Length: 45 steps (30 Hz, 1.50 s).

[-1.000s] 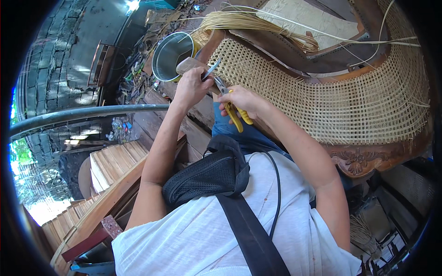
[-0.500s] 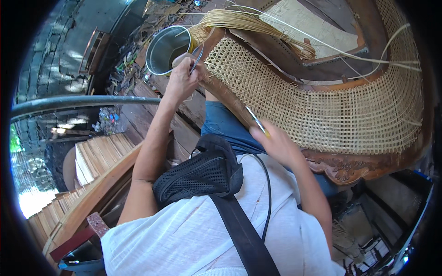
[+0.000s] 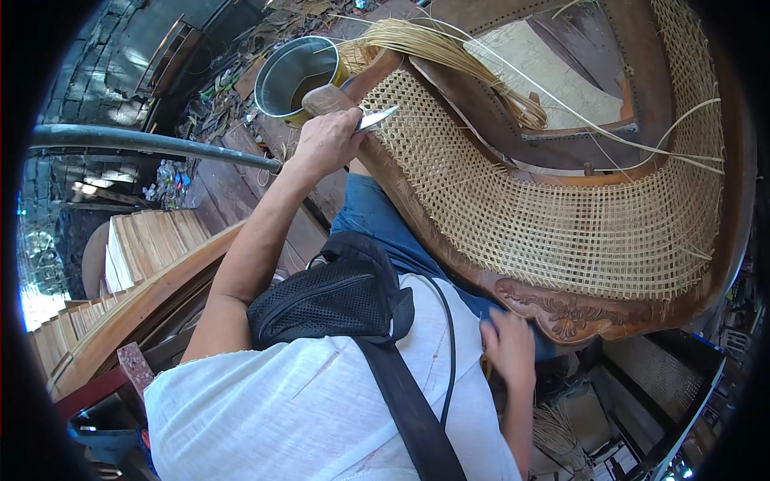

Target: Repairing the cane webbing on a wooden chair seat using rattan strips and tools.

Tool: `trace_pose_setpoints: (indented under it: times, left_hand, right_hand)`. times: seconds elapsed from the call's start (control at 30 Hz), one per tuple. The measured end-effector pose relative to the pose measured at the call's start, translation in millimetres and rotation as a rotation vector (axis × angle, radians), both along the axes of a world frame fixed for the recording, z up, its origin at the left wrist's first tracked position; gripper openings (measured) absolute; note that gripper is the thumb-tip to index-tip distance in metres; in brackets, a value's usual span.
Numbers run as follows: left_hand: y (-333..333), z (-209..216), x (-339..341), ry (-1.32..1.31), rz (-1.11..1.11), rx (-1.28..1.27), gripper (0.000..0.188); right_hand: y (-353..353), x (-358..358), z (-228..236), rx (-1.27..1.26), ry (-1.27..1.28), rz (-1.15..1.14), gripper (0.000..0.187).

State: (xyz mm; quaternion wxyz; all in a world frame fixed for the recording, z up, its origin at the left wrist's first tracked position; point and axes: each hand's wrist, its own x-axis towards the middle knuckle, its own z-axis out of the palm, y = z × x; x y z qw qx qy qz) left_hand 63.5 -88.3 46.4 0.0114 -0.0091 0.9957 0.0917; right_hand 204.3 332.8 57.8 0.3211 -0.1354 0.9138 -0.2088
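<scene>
My left hand point(image 3: 327, 144) is closed at the scrolled wooden arm end point(image 3: 327, 99) of a cane-seated chair frame. A pointed silver blade point(image 3: 378, 118) juts from that grip over the edge of the woven cane point(image 3: 489, 192); its handle is hidden in my fingers. Down at my right hip is my right hand point(image 3: 511, 349), below the carved wooden rail point(image 3: 565, 313). Motion blurs its fingers. A yellow sliver point(image 3: 486, 367) shows beside the palm, and whether the hand grips it cannot be made out.
A metal bucket point(image 3: 282, 78) holding some liquid stands beyond the arm end. A bundle of loose cane strands point(image 3: 433, 46) lies over the frame, with long strands trailing right. To the left are a grey pipe point(image 3: 152, 142) and stacked wooden pieces point(image 3: 148, 244).
My right hand has dropped from the cane's near wooden edge to my hip, taking the yellow-handled tool off the wood. The blade in my left hand now points right over the cane.
</scene>
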Motion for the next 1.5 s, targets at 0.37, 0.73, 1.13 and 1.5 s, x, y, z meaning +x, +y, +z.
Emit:
trace_pose_setpoints:
  times: [0.37, 0.73, 1.13, 1.5]
  left_hand:
    - [7, -6, -7, 0.051, 0.035, 0.082, 0.018]
    - [4, -4, -7, -0.043, 0.136, 0.068, 0.02]
    - [-16, -11, -15, 0.077, 0.252, 0.546, 0.016]
    - [-13, -12, -15, 0.122, 0.274, 0.644, 0.025]
  right_hand:
    - [-258, -204, -89, -1.018, 0.205, -0.044, 0.019]
    - [-264, -211, -101, -0.92, 0.523, 0.235, 0.009]
    - [-268, -216, -89, -0.693, 0.547, 0.353, 0.016]
    - [-269, -237, -74, -0.672, 0.34, 0.183, 0.013]
